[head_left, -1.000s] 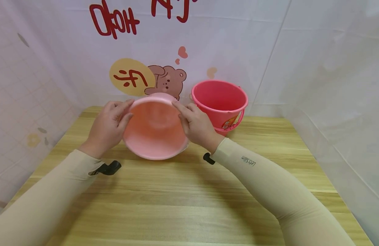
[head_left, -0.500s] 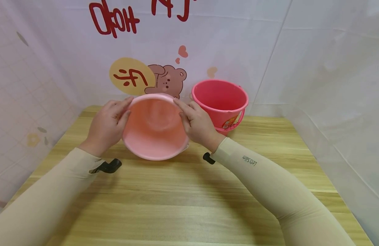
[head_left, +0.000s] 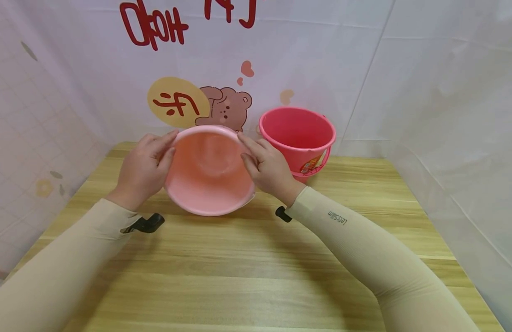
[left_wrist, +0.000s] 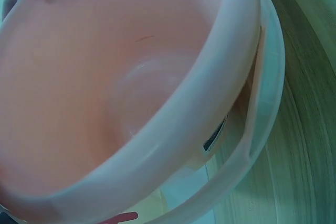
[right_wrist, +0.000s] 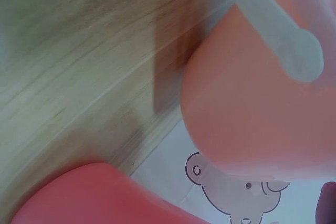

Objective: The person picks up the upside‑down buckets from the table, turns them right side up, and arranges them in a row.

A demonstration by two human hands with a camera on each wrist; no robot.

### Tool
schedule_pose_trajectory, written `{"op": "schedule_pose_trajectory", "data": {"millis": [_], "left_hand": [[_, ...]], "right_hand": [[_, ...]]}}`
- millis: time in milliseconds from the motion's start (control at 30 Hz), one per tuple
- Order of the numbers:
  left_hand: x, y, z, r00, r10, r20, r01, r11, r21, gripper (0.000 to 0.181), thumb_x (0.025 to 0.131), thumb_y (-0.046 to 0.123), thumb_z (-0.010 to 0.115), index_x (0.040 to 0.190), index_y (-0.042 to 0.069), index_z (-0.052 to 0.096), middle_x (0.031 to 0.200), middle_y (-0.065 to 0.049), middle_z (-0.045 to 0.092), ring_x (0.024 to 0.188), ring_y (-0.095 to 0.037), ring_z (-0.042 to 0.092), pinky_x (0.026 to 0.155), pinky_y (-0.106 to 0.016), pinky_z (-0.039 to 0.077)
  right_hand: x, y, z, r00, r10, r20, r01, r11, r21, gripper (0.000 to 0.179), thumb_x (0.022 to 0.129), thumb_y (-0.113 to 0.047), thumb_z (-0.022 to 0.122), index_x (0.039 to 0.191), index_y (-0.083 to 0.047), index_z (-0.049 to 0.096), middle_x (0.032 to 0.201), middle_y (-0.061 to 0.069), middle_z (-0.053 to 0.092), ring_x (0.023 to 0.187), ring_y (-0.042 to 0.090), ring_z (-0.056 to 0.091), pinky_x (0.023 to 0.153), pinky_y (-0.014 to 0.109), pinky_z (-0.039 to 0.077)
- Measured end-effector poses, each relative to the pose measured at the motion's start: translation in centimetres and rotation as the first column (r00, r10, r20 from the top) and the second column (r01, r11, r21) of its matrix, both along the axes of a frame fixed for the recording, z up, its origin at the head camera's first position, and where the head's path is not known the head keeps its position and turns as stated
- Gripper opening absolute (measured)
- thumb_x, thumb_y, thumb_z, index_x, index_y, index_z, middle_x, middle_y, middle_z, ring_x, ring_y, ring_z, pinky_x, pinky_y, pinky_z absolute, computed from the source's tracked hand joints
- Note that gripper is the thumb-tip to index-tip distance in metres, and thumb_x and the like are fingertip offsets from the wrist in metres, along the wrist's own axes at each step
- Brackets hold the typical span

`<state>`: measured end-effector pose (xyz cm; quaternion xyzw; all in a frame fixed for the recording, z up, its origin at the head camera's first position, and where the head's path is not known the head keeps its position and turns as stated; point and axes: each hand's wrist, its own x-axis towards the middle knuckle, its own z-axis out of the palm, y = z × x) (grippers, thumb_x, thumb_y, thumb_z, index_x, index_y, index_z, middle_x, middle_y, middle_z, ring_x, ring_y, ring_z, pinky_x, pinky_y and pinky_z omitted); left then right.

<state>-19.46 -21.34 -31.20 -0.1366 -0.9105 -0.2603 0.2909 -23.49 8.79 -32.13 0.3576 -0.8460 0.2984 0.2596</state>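
Observation:
A pale pink bucket is tilted in the middle of the head view, its round mouth facing me. My left hand grips the rim at upper left, and my right hand grips it at upper right. Both thumbs lie at the mouth side of the rim. Inside the bucket, the left wrist view shows the round bottom, with the curved handle hanging outside. From the right wrist, the outer wall and a handle end are visible. Whether the base touches the table is hidden.
A darker pink bucket stands upright behind my right hand, its handle hanging at the front. The wooden table ends at a white wall sheet printed with a bear, hearts and red writing. Similar sheets hang on both sides.
The upper rim of the pale pink bucket has risen slightly, so less outer wall shows above it. My right fingertips have shifted a little to the right. Both hands keep their grip.

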Motion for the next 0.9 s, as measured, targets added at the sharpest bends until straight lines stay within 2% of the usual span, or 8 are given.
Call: {"op": "schedule_pose_trajectory", "data": {"millis": [333,533,667,767,900], "left_hand": [[-0.05,-0.01,0.21,1.0,0.0,0.006,0.0,1.0,0.011,0.044,0.105,0.014,0.063,0.149,0.015,0.062,0.115,-0.018,0.067,0.083,-0.027,0.058,0.06,-0.033,0.044],[-0.14,-0.01,0.12,1.0,-0.017,-0.013,0.017,1.0,0.026,0.044,0.105,0.013,0.063,0.149,0.013,0.061,0.123,-0.021,0.068,0.091,-0.031,0.063,0.065,-0.039,0.05],[-0.05,-0.02,0.17,1.0,-0.018,-0.004,0.018,0.999,0.037,0.044,0.106,0.017,0.061,0.15,0.013,0.06,0.129,-0.022,0.065,0.1,-0.034,0.064,0.069,-0.045,0.051],[0.03,-0.06,0.2,1.0,-0.014,0.001,0.014,0.998,0.053,0.043,0.107,0.02,0.06,0.15,0.013,0.061,0.133,-0.022,0.063,0.11,-0.035,0.062,0.072,-0.046,0.05],[0.07,-0.2,0.13,1.0,-0.015,-0.003,0.015,0.997,0.071,0.043,0.107,0.022,0.061,0.148,0.012,0.062,0.136,-0.021,0.061,0.121,-0.035,0.057,0.077,-0.045,0.05]], "right_hand": [[-0.14,0.02,-0.09,1.0,-0.018,-0.006,0.019,0.999,0.03,0.052,0.102,-0.014,0.067,0.153,-0.009,0.056,0.115,0.014,0.071,0.089,0.024,0.062,0.077,0.034,0.06],[-0.08,-0.02,0.08,1.0,-0.028,-0.003,0.028,0.999,0.034,0.053,0.102,-0.013,0.067,0.154,-0.011,0.055,0.111,0.014,0.07,0.088,0.024,0.061,0.077,0.035,0.059],[-0.06,-0.01,0.32,1.0,-0.027,0.007,0.027,0.999,0.032,0.052,0.104,-0.015,0.064,0.154,-0.01,0.054,0.133,0.014,0.069,0.114,0.028,0.068,0.098,0.037,0.06],[-0.05,0.02,0.51,0.999,-0.036,0.023,0.036,0.999,0.022,0.051,0.105,-0.015,0.063,0.155,-0.009,0.054,0.146,0.013,0.065,0.138,0.03,0.06,0.115,0.04,0.05],[0.0,0.09,0.69,0.997,-0.067,0.044,0.066,0.998,0.016,0.052,0.105,-0.014,0.062,0.155,-0.01,0.053,0.139,0.015,0.069,0.146,0.031,0.053,0.117,0.042,0.048]]}}
